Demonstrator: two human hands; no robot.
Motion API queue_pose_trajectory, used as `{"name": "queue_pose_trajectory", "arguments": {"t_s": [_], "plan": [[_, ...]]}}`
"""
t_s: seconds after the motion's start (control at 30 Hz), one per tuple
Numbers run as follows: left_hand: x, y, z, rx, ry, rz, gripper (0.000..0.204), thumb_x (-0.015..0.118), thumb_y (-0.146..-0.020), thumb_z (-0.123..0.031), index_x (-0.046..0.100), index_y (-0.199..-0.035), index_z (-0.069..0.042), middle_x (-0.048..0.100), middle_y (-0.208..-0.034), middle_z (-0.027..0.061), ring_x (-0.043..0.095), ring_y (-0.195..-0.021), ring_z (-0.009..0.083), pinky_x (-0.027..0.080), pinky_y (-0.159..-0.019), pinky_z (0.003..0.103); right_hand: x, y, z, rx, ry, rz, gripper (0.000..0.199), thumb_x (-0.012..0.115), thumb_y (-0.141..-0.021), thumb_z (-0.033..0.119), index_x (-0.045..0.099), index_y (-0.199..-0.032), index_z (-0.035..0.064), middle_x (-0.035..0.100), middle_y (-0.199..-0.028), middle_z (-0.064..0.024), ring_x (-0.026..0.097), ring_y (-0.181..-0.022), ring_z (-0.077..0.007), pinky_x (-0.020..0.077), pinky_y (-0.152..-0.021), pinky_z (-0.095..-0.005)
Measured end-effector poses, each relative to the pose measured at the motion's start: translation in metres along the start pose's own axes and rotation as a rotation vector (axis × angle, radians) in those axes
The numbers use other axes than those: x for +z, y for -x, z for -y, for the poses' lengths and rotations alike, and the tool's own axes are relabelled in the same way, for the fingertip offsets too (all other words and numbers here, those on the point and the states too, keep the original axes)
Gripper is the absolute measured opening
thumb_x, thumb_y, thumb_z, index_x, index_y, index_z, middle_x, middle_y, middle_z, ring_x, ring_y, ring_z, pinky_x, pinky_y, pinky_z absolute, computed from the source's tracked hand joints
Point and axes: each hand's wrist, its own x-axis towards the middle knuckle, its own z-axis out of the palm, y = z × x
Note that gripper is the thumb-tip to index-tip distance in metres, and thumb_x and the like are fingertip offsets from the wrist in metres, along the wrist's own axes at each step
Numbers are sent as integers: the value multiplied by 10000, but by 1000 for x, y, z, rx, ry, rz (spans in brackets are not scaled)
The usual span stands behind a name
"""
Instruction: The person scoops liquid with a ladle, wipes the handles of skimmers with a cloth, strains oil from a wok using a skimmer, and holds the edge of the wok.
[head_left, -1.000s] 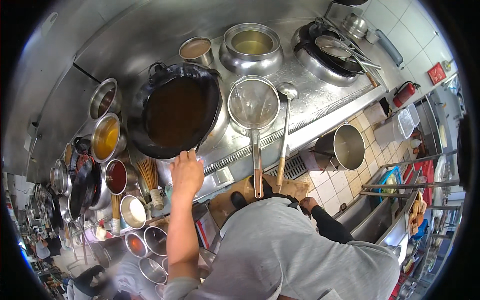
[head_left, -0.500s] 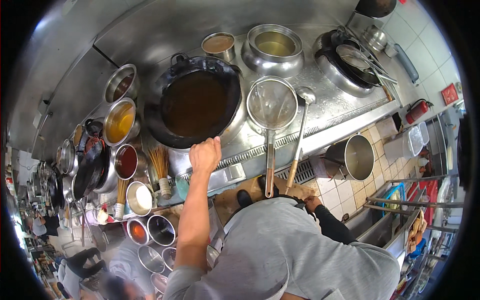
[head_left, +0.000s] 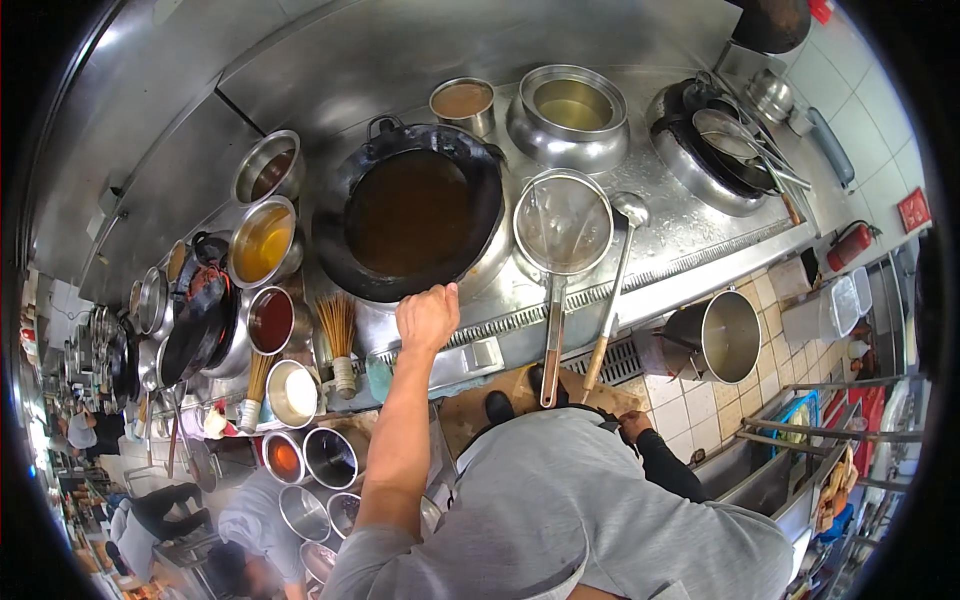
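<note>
A large black wok (head_left: 330, 235) holding dark brown liquid sits on the steel range. My left hand (head_left: 428, 316) is closed at its near rim, the arm stretched forward; the part it grips lies under the fingers. Down by my waist on the right is my right hand (head_left: 632, 425), below a dark sleeve, its fingers too small and partly hidden to read. Between the hands, a round mesh strainer (head_left: 563, 222) and a steel ladle (head_left: 622, 250) lie on the range, handles toward me. The ladle's wooden grip is nearer the right hand.
Left of the wok stand bowls of yellow liquid (head_left: 263, 250) and red sauce (head_left: 271, 320), plus a bamboo brush (head_left: 338, 335). Behind are a steel pot (head_left: 570, 130) and a smaller pot (head_left: 463, 105). A tall bucket (head_left: 728, 338) stands right. People (head_left: 255, 525) are at lower left.
The whole view has shifted slightly, so the range appears a little lower and further right. My left hand stays at the wok's near rim and my right hand stays by my waist.
</note>
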Motion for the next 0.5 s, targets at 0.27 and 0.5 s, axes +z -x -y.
{"name": "queue_pose_trajectory", "arguments": {"t_s": [0.27,0.5], "plan": [[-3,5,5,-55,-27,-14,440,517,-973,-361,680,-691,-65,682,-673,195,676,-649,384,528,-703,490,-3,-14,10,-37,191,31,195,694,-771,81,761,-950,40,742,-1019,-133,706,-971,-267,561,-898,-333],[-1,2,2,-43,23,-8,445,515,-969,-364,680,-682,-66,683,-674,198,680,-655,380,531,-697,484,-9,-25,-27,-359,16,20,172,618,-878,103,712,-944,-24,633,-645,-106,585,-490,-184,478,-451,-331]]}}
